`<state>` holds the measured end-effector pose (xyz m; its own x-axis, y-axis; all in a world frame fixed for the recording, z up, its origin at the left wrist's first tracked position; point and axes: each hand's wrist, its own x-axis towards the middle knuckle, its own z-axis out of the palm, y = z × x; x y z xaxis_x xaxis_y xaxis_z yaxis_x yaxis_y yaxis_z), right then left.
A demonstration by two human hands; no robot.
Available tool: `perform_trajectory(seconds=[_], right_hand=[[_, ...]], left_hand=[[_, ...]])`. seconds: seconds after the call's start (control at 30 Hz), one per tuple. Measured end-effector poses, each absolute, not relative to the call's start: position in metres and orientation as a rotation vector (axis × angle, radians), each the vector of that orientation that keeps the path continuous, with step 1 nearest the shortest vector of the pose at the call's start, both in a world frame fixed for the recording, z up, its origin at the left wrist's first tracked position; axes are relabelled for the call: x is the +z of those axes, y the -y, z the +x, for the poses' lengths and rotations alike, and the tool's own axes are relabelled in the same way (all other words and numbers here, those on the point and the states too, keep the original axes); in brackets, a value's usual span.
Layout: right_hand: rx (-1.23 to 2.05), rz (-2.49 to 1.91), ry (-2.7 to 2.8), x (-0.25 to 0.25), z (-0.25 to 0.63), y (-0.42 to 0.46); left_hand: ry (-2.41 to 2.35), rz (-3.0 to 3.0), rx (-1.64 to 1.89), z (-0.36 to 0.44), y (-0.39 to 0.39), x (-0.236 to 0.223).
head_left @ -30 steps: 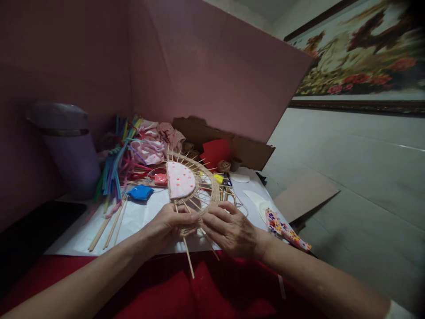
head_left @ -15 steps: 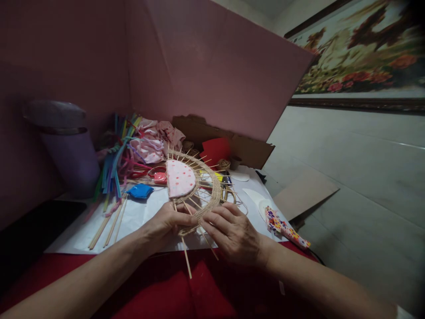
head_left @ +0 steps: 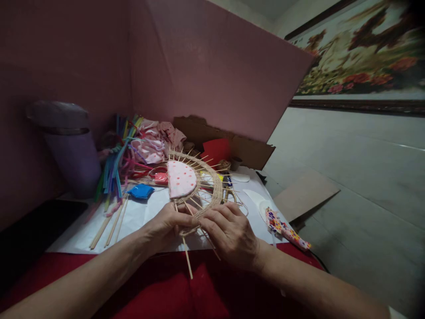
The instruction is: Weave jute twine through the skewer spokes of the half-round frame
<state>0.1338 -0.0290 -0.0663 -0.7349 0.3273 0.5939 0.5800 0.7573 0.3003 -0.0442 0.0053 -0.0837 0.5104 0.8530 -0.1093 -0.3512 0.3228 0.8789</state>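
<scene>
Held up above the table is a half-round woven piece (head_left: 217, 190), with thin wooden sticks fanning out through a band of brown twine. At its centre sits a half-circle of white cloth with red dots (head_left: 182, 179). My left hand (head_left: 172, 221) is closed on the lower part of the piece, thumb on top near the twine. Fingers of my right hand (head_left: 229, 230) pinch the lower end of the twine band, beside the sticks that point towards me. The right fingertips are partly hidden, so any loose twine end in them cannot be made out.
White paper covers the red cloth (head_left: 159, 283). Coloured pipe cleaners (head_left: 114, 164), a blue packet (head_left: 141, 191), loose sticks (head_left: 109, 226) and a purple tumbler (head_left: 71, 155) stand left. Scissors (head_left: 229, 194) lie behind the piece; flowered fabric (head_left: 287, 228) lies right. Pink board (head_left: 212, 66) rises behind.
The right fingers have shifted very slightly along the twine band. The view has moved a little; both hands keep their hold on the woven piece.
</scene>
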Motion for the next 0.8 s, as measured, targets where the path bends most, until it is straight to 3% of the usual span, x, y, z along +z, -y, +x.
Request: perform_trajectory(seconds=[0.8], right_hand=[[-0.698,-0.604,2.354,-0.0686,0.1329,0.0291]], left_hand=[[-0.589,0.890,0.906,-0.0413,-0.0035,-0.0853]])
